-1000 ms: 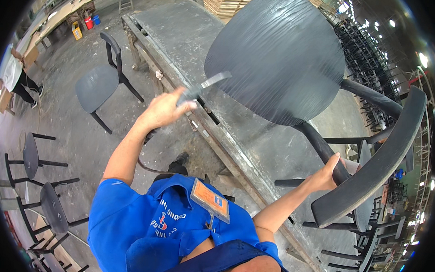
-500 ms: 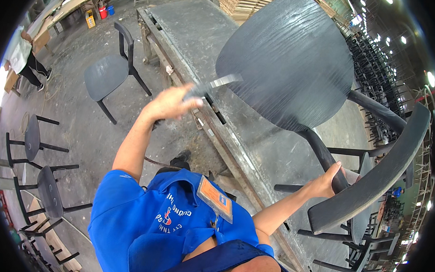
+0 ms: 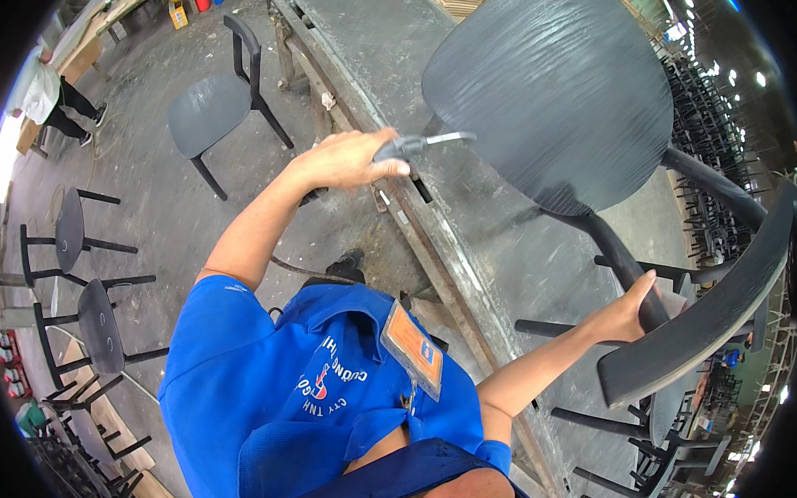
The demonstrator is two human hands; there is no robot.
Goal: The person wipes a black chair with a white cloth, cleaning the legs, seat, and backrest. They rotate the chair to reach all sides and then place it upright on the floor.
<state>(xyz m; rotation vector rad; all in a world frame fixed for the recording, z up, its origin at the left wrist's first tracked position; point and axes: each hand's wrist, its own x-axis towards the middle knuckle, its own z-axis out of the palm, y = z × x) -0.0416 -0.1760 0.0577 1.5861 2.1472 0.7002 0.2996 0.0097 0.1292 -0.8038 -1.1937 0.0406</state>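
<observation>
A black wooden chair (image 3: 553,96) with visible grain on its seat is tilted over the grey worktable (image 3: 361,59). My right hand (image 3: 623,316) is closed around one of its back posts, just beside the curved backrest (image 3: 713,304). Something pale shows past those fingers, too little to name. My left hand (image 3: 353,160) is wrapped round the dark grip of an air blow gun (image 3: 406,149). The gun's thin, bent metal nozzle points right, close to the near-left edge of the seat.
Another black chair (image 3: 208,115) stands on the floor left of the worktable. More chairs (image 3: 102,326) line the lower left, and dark stacked chairs (image 3: 700,154) fill the right. A person (image 3: 46,96) stands at the far left. A hose (image 3: 297,270) runs behind my body.
The whole view has shifted slightly, moving the scene right in the picture. My left hand has moved the blow gun a little and its nozzle has turned. My right hand keeps its grip.
</observation>
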